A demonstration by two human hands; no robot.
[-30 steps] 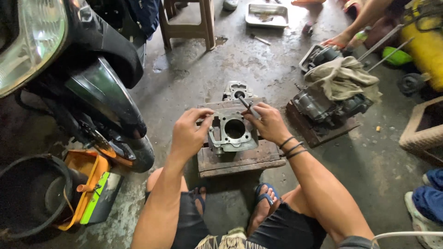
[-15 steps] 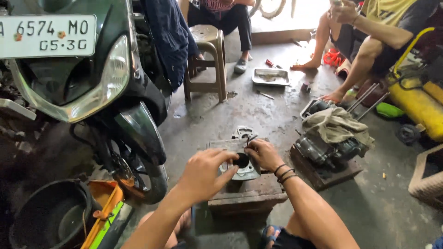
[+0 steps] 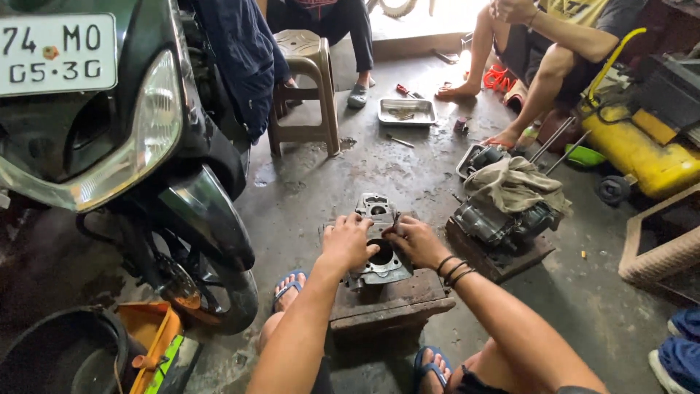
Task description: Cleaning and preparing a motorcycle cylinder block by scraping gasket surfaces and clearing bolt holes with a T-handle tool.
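Left to right. Far left: scooter [image 3: 131,146] nose-on, front wheel [image 3: 211,292] down by the person's left foot; black tub [image 3: 58,357] and orange tray [image 3: 157,339] in the bottom-left corner.

Left hand [image 3: 348,244]: palm down, fingers spread flat on the left side of the cylinder block [image 3: 379,252], pressing it steady. Not wrapped round it, so the grip is open-flat, a brace rather than a hold.

The cylinder block is dead centre, sitting on a wooden block [image 3: 386,303] on the concrete floor [image 3: 328,175], between the person's feet. Bore faces up. Long axis runs away from the person, far end pointing toward the metal tray [image 3: 407,111] upfield.

Right hand [image 3: 417,242]: on the right rim of the cylinder block, fingers curled and closed on a thin dark tool [image 3: 397,221], kind too small to tell. The tool stands steeply, upper end near the far edge of the bore.

Key relation: the bore sits directly between the two hands, slightly nearer the right one, so the right hand does the work and the left holds the block.

Right of that: rag-covered engine [image 3: 510,204] on its own board, near but not touching. Yellow machine [image 3: 642,146] far right. Other people sit at the top.
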